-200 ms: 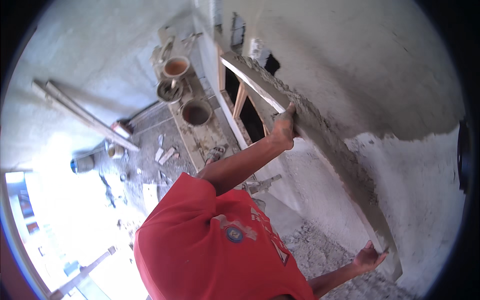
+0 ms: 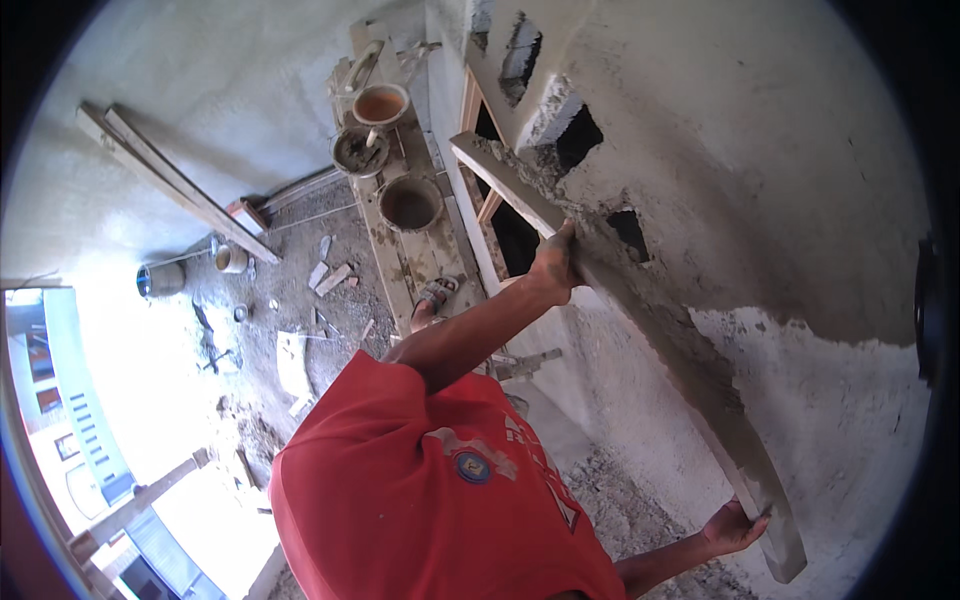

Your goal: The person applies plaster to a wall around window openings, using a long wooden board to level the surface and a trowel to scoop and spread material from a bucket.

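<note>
A long wooden screed board (image 2: pixel 640 325) slants across the view from upper middle to lower right, with wet grey mortar heaped along its wall-side edge. My left hand (image 2: pixel 554 266) is closed round it in its upper part, the thumb over the near face. Lower down, my right hand (image 2: pixel 735 527) grips the board near its bottom end, fingers partly hidden behind it. The board lies along the plastered wall (image 2: pixel 740 190), where a darker wet coat ends in a ragged edge above a paler surface. Whether the board touches the wall along its whole length I cannot tell.
Rough holes (image 2: pixel 578 138) open in the wall beside the board's upper end, near a wooden frame (image 2: pixel 486 205). Several buckets (image 2: pixel 410 204) stand on a plank platform (image 2: pixel 395 275), where a sandalled foot (image 2: pixel 436 298) also rests. Timbers (image 2: pixel 170 180) lean at the left wall; rubble (image 2: pixel 333 280) litters the floor.
The board and my hands have shifted down relative to the wall, baring more of the holes beside its upper end. My right hand's fingers have closed more firmly on it. The view has shifted slightly.
</note>
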`<state>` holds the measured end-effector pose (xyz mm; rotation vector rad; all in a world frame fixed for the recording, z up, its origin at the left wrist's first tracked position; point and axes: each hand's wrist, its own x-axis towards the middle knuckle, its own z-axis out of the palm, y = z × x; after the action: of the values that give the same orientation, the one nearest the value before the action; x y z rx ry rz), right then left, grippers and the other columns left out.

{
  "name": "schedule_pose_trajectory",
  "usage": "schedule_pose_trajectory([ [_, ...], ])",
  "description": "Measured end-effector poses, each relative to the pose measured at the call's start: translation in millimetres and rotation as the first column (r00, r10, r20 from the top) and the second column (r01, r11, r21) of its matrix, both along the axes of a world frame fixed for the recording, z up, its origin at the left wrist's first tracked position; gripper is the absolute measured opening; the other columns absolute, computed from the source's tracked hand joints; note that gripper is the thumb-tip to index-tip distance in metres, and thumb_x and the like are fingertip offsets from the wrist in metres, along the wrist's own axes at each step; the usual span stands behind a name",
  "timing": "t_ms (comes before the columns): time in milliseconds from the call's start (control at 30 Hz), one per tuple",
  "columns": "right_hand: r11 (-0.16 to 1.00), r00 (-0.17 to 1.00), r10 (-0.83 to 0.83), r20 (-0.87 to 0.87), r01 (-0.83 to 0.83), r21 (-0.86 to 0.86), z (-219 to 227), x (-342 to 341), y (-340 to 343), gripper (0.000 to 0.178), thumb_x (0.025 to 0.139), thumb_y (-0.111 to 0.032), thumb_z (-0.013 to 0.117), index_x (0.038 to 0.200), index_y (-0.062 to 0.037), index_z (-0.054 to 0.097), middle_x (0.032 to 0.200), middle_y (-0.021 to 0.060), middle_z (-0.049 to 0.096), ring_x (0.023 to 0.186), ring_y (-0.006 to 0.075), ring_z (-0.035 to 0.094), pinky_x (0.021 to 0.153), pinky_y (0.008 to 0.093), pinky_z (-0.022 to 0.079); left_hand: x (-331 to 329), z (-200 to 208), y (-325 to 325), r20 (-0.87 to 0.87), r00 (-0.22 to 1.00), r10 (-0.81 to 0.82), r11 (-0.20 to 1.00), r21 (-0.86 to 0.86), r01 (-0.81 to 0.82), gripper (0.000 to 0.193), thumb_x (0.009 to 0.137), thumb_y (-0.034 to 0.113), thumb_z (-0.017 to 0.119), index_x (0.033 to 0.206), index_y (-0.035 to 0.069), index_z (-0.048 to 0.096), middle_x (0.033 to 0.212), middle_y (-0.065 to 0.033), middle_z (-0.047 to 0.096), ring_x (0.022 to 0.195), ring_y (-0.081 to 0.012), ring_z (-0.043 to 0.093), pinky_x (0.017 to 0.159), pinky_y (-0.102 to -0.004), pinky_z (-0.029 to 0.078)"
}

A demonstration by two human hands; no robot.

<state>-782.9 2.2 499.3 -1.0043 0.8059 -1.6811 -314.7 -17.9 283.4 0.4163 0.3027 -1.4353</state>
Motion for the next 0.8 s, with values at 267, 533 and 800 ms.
schedule_pose_trajectory([
  [267,0.993,0.974,0.099,-0.202,-0.109,-0.036,-1.9,170.3,-60.3,0.05,0.083,-0.014,0.063,0.124,0.0112,0.051,0.13,0.0226,0.052,0.121,0.03,0.051,0.105,0.0426,0.041,103.1,-86.5,25.4,-0.198,0.97,0.139,0.99,-0.001,-0.142,0.059,0.102,0.051,0.024,0.144,0.011,0.036,0.147,-0.0126,0.041,0.135,-0.0319,0.039,0.112,-0.0552,0.029],
  [533,0.958,0.621,0.23,-0.749,-0.279,0.063,-156.6,472.4,-79.2,0.049,0.079,-0.006,0.072,0.121,0.007,0.051,0.119,0.0172,0.058,0.104,0.0255,0.059,0.093,0.0372,0.05,210.5,-229.7,37.2,-0.406,0.727,0.554,0.825,0.147,-0.546,0.082,0.092,0.07,0.03,0.146,0.009,0.031,0.15,-0.0145,0.035,0.135,-0.0348,0.038,0.112,-0.0547,0.03],
  [800,0.759,0.436,0.597,-0.674,-0.58,0.298,-200.7,641.4,-4.7,0.053,0.074,-0.003,0.08,0.118,0.0055,0.052,0.108,0.0142,0.063,0.099,0.0225,0.062,0.087,0.0354,0.053,256.7,-285.6,56.2,-0.339,0.572,0.747,0.661,0.286,-0.693,0.107,0.079,0.078,0.052,0.15,0.006,0.017,0.152,-0.018,0.026,0.137,-0.0355,0.033,0.112,-0.0536,0.03],
])
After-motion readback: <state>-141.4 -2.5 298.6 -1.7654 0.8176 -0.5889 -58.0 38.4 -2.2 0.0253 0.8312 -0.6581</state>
